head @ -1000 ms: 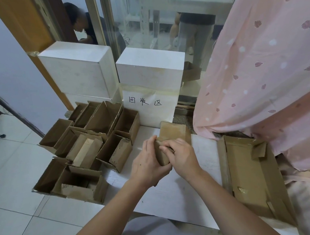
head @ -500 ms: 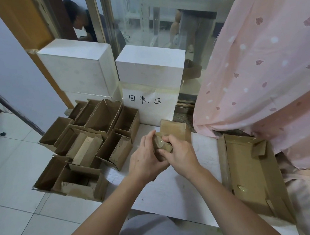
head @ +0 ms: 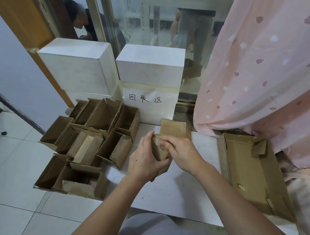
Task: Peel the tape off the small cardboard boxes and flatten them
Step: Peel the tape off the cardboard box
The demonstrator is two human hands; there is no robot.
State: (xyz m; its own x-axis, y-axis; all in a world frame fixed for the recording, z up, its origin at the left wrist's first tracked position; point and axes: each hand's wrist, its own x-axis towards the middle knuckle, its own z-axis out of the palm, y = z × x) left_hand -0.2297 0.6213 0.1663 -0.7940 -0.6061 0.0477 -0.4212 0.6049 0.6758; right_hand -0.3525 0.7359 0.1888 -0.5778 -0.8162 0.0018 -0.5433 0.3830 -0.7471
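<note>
Here the small cardboard box (head: 159, 151) sits at the frame's centre above the white table (head: 173, 189). The left hand (head: 146, 159) wraps round it from seven o'clock, likely to steady it, while the right hand (head: 181, 151) pinches at the clear tape (head: 159, 138) on its twelve o'clock end. Opened boxes (head: 90, 139) crowd nine o'clock; a flattened carton (head: 252, 175) lies at three.

A makeshift recycling workroom; opened cardboard boxes (head: 90, 145), handwritten sign (head: 146, 100), tiled floor (head: 14, 180).
</note>
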